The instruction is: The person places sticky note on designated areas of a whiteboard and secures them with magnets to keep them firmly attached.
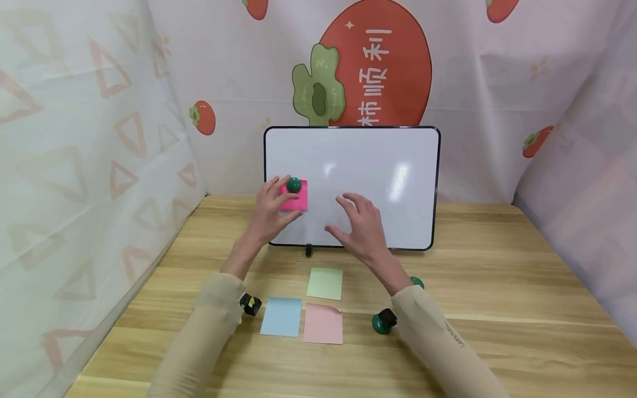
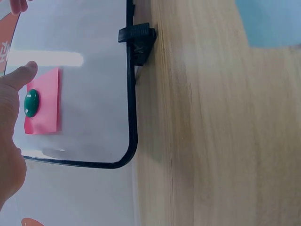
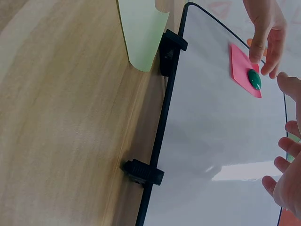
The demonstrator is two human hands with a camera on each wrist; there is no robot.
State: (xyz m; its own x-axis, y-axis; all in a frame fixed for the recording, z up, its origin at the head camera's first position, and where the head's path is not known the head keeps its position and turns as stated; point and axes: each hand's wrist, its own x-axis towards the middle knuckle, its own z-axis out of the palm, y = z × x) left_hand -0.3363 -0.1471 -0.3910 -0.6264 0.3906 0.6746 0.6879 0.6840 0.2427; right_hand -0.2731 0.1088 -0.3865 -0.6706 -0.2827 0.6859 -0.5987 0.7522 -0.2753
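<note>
A bright pink sticky note (image 1: pixel 301 203) hangs on the left part of a black-framed whiteboard (image 1: pixel 358 160), under a round green magnet (image 1: pixel 294 184). My left hand (image 1: pixel 266 215) hovers in front of the note's left side, fingers spread and loosely bent. In the left wrist view its thumb (image 2: pixel 23 75) appears near the magnet (image 2: pixel 31 103), which nothing grips. My right hand (image 1: pixel 362 229) is raised before the middle of the board, thumb and fingers apart, holding nothing. In the right wrist view the left hand (image 3: pixel 268 33) shows beside the note (image 3: pixel 242 68).
On the wooden table lie a pale green note (image 1: pixel 325 283), a blue note (image 1: pixel 281 317) and a light pink note (image 1: pixel 323 324). Two green magnets, one nearer (image 1: pixel 381 325) and another farther back (image 1: pixel 417 282), sit by the right forearm. Black clips (image 3: pixel 143 173) support the board's lower edge.
</note>
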